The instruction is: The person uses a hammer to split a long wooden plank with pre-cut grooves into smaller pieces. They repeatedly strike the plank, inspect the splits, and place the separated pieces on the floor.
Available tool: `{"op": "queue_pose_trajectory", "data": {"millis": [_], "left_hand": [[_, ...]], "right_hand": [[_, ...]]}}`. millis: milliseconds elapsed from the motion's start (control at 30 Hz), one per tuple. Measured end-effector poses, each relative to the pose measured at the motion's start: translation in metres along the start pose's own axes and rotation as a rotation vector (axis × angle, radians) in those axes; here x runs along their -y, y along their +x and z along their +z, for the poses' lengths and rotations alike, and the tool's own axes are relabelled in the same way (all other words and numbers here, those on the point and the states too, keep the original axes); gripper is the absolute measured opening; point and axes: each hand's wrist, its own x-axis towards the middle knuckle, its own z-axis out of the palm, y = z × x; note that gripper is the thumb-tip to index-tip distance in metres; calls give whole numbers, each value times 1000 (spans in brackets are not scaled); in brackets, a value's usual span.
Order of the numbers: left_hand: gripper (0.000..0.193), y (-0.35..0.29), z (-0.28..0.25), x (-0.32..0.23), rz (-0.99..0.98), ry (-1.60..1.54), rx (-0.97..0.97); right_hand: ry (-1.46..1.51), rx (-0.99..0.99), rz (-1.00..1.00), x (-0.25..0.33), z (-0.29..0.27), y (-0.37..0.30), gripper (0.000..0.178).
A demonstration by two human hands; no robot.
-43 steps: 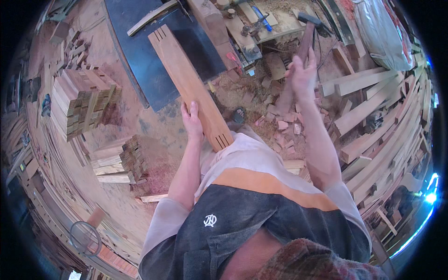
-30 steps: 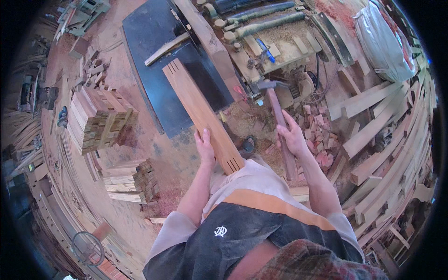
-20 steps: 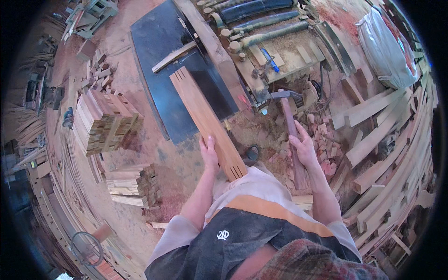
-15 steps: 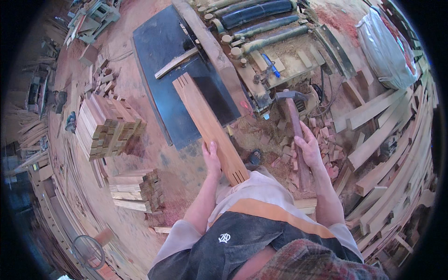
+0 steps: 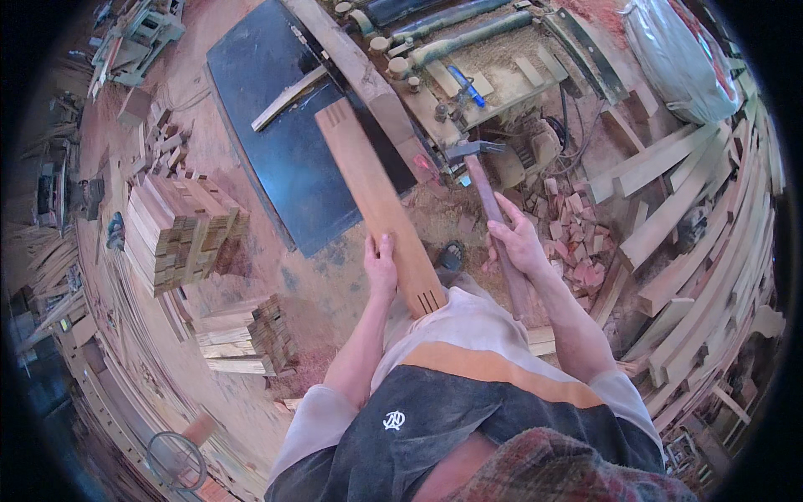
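1. Evidently braced: wooden board point(image 5: 372, 192), near end at the pale shirt point(image 5: 477, 328), left hand point(image 5: 381, 268) clasping its left edge, probably for steadiness.
2. Right hand point(image 5: 520, 243) wraps hammer point(image 5: 484, 194) around mid-handle, head outward; likely for balance.
3. Board: long, flat, smooth-looking, warm brown; dark slots point(image 5: 428, 300) near its end. Far end overlaps dark sheet point(image 5: 288, 188); contact unclear.
4. Hammer: dark metal head, purplish-brown handle.

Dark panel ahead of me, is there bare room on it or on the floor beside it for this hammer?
Yes: the dark panel looks bare between the loose wood strip and the panel's near edge, left of the held board. Dusty floor shows between the panel and the larger board stack. The right side is crowded with offcuts and long beams.
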Motion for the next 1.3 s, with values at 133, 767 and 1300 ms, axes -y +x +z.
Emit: {"op": "queue_pose_trajectory", "data": {"millis": [133, 767, 1300], "left_hand": [[67, -2, 21, 0, 36, -62, 66], [69, 54, 65, -33, 63, -108, 7], [73, 45, 57, -29, 28, -104, 75]], "right_hand": [[56, -8, -10, -5, 3, -1, 75], [39, -115, -29, -3, 8, -9, 75], [-12, -111, -2, -18, 11, -13, 75]]}}
